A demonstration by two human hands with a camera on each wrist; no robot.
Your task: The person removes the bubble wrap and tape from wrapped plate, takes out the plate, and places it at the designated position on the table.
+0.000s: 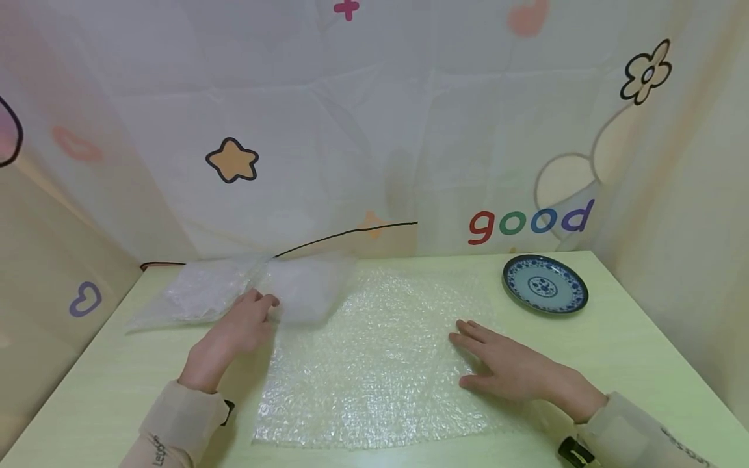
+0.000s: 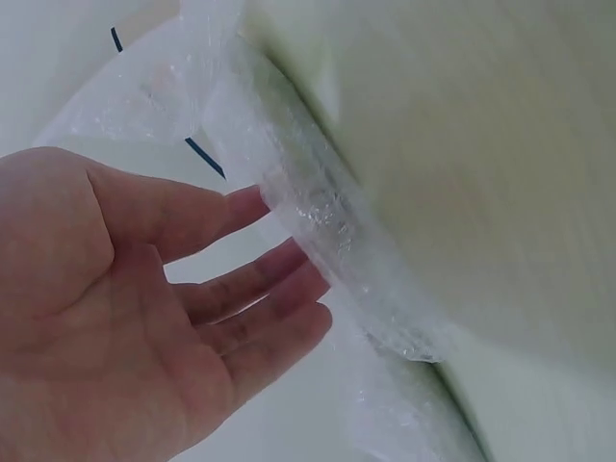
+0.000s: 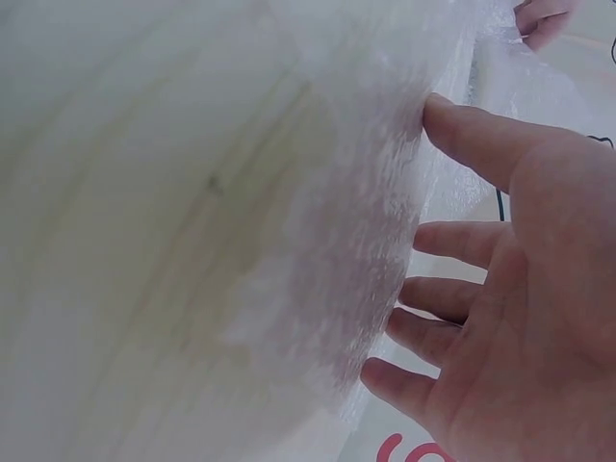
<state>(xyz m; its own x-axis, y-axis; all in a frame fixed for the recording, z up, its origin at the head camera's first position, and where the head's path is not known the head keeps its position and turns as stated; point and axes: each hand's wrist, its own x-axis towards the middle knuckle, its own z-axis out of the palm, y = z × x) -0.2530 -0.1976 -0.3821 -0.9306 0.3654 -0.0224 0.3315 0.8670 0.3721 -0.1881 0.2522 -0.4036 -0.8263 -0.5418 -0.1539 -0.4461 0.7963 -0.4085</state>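
In the head view, a sheet of bubble wrap (image 1: pixel 363 370) lies spread on the table between the hands. My left hand (image 1: pixel 242 331) touches clear plastic packaging (image 1: pixel 205 289) at the back left, and a blurred, translucent part of it sticks out over the sheet. The left wrist view shows this hand's thumb and fingers (image 2: pixel 274 327) parted at the edge of the plastic; one fingertip is hidden. With fingers spread and nearly straight, my right hand (image 1: pixel 512 367) rests on the right side of the bubble wrap. In the right wrist view its fingertips (image 3: pixel 399 380) meet the sheet.
A blue-and-white patterned plate (image 1: pixel 547 286) with a dark rim sits at the back right of the pale table (image 1: pixel 632 364). Behind the table hangs a printed curtain (image 1: pixel 363 143), with further curtain on both sides.
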